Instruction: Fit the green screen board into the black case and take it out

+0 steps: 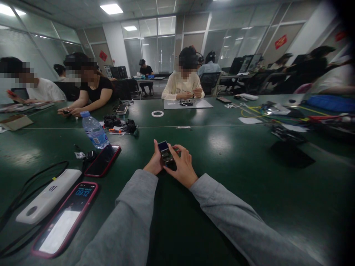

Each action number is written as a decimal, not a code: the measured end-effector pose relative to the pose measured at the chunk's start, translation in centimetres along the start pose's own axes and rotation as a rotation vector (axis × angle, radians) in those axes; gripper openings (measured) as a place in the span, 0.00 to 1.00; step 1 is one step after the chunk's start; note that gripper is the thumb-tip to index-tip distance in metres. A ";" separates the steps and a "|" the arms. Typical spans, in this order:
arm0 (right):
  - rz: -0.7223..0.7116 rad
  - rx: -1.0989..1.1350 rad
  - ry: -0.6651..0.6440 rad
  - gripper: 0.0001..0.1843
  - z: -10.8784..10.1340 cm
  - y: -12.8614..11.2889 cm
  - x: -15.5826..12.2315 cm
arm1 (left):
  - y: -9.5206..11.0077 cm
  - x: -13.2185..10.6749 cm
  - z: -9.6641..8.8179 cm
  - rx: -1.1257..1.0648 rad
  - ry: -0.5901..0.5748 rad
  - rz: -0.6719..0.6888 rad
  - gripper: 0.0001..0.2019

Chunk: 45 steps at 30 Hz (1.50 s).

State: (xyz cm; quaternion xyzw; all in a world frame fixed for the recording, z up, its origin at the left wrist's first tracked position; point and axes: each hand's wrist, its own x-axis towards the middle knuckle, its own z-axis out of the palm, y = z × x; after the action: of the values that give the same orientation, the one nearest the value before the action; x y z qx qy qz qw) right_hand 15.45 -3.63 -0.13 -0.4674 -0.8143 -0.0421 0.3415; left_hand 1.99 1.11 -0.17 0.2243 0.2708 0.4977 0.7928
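Between my two hands, just above the green table (172, 218), is a small circuit board with a dark screen (166, 153) at its upper end. My left hand (154, 162) grips its left side, thumb pointing up along the edge. On the right, my right hand (183, 165) has its thumb and forefinger closed on the board's lower and right edges. The board is tilted, with its face turned toward me. Fingers hide parts of its sides and underside.
Left of me lie a pink-cased phone (65, 221), a white oblong device (50, 195), a red-edged phone (103, 160) and a water bottle (94, 130). A tape roll (157, 114) is farther off. Cables and papers (277, 111) spread at right. Across the table a person (183, 83) works.
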 end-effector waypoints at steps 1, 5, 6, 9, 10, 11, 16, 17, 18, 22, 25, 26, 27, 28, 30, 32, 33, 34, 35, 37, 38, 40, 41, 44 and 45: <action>0.000 0.004 -0.004 0.45 0.0 0.0 0.0 | 0.0 0.1 -0.1 -0.004 0.009 -0.003 0.34; -0.007 0.060 -0.021 0.45 0.4 0.2 0.0 | -0.1 0.2 -0.1 0.002 0.028 -0.023 0.35; -0.023 0.103 -0.029 0.45 0.5 0.3 0.1 | -0.1 0.2 0.0 0.008 0.021 -0.023 0.36; -0.058 0.303 -0.039 0.46 1.0 0.7 0.2 | 0.0 0.0 0.5 0.027 -0.014 -0.002 0.38; -0.044 0.372 -0.032 0.45 1.1 0.9 0.3 | 0.0 -0.1 0.6 0.030 -0.029 0.006 0.38; -0.014 0.434 -0.017 0.44 1.3 1.1 0.3 | 0.1 -0.3 0.8 0.029 -0.045 0.012 0.38; 0.228 0.778 0.006 0.40 2.0 2.5 0.6 | 0.3 -0.6 1.0 0.024 -0.068 0.027 0.34; 0.286 0.873 -0.014 0.40 2.1 2.8 0.7 | 0.4 -0.6 1.0 0.029 -0.064 0.018 0.33; 0.345 0.970 -0.035 0.39 2.2 3.1 0.8 | 0.5 -0.6 0.9 0.035 -0.059 0.007 0.32; 0.590 1.375 -0.119 0.38 1.5 4.0 1.5 | 0.7 -0.6 0.8 0.059 -0.069 -0.004 0.27; 0.761 1.673 -0.178 0.30 0.4 4.7 1.9 | 0.5 -0.5 0.7 0.105 -0.117 0.026 0.22; 0.817 1.755 -0.186 0.27 0.0 4.9 2.0 | 0.3 -0.4 0.7 0.125 -0.127 0.040 0.21; 0.870 1.826 -0.186 0.24 -0.4 5.1 2.1 | 0.2 -0.4 0.6 0.143 -0.135 0.057 0.21; 0.917 1.884 -0.186 0.22 -0.8 5.3 2.1 | 0.0 -0.3 0.6 0.156 -0.138 0.076 0.22; 0.977 1.959 -0.204 0.18 -1.3 5.4 2.0 | -0.2 -0.3 0.5 0.165 -0.142 0.116 0.25; 0.985 2.006 -0.279 0.17 -1.6 5.2 1.8 | -0.4 -0.4 0.4 0.173 -0.158 0.143 0.28; 0.979 2.031 -0.333 0.18 -1.7 4.9 1.7 | -0.4 -0.5 0.4 0.181 -0.176 0.149 0.28; 0.968 2.060 -0.389 0.19 -1.7 4.5 1.6 | -0.4 -0.7 0.5 0.190 -0.203 0.149 0.27; 0.956 2.094 -0.441 0.20 -1.7 4.0 1.4 | -0.4 -0.9 0.6 0.199 -0.236 0.144 0.26; 0.934 2.155 -0.527 0.21 -1.7 2.9 1.1 | -0.2 -1.2 0.8 0.208 -0.293 0.118 0.24; 0.924 2.179 -0.563 0.21 -1.7 2.3 1.0 | -0.1 -1.4 0.8 0.206 -0.298 0.114 0.24; 0.903 2.216 -0.592 0.22 -1.8 1.4 0.8 | 0.0 -1.6 0.9 0.224 -0.255 0.108 0.25; 0.894 2.233 -0.581 0.22 -1.8 1.1 0.8 | 0.0 -1.6 0.9 0.241 -0.222 0.109 0.24; 0.905 2.255 -0.486 0.21 -1.7 0.7 1.0 | 0.0 -1.4 0.7 0.291 -0.140 0.124 0.21; 0.920 2.250 -0.442 0.20 -1.6 0.9 1.1 | 0.0 -1.3 0.7 0.300 -0.122 0.129 0.20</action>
State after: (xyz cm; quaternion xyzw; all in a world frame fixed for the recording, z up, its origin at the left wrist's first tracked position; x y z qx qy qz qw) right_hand 16.60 -2.96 1.59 -0.1538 -0.1977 0.8854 0.3915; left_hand 1.92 -0.15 0.62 0.3867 0.2784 0.4873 0.7318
